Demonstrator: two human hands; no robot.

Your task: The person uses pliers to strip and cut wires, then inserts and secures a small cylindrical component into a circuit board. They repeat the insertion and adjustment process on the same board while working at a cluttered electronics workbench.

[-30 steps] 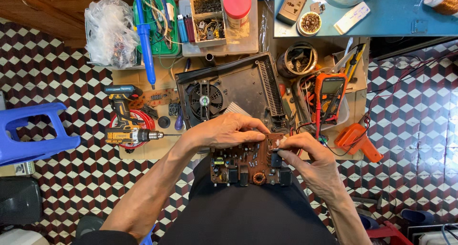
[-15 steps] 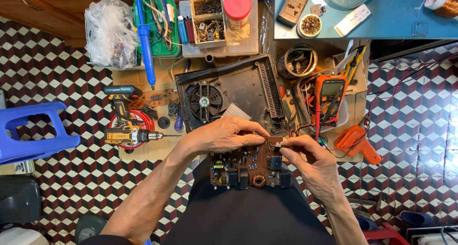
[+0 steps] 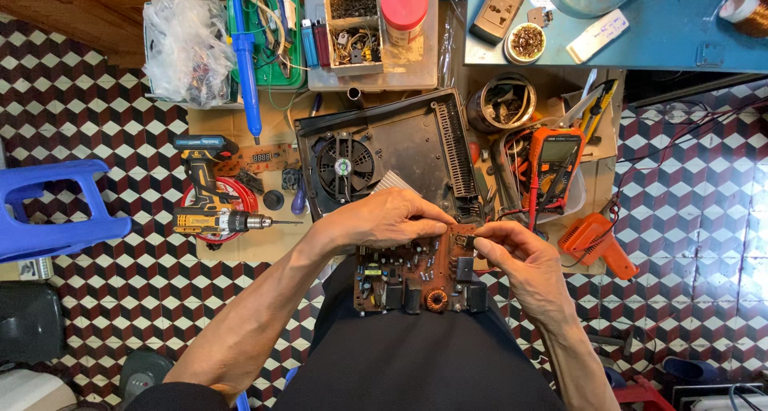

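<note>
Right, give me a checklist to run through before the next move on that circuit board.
1. Left hand on the circuit board at its top edge: ok.
2. Right hand pinching the board's top right corner: ok.
3. Board supported on the lap, component side up: ok.
4. Open appliance casing with fan lies just beyond the board, apart from it: ok.
5. Multimeter within reach on the right: ok.
6. What the fingertips grip at the corner: cannot tell.

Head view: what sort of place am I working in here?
Most likely a small electronics repair spot set on a tiled floor. Both hands hold a brown circuit board, an opened appliance case with a fan lies ahead, and an orange multimeter sits nearby.
</note>
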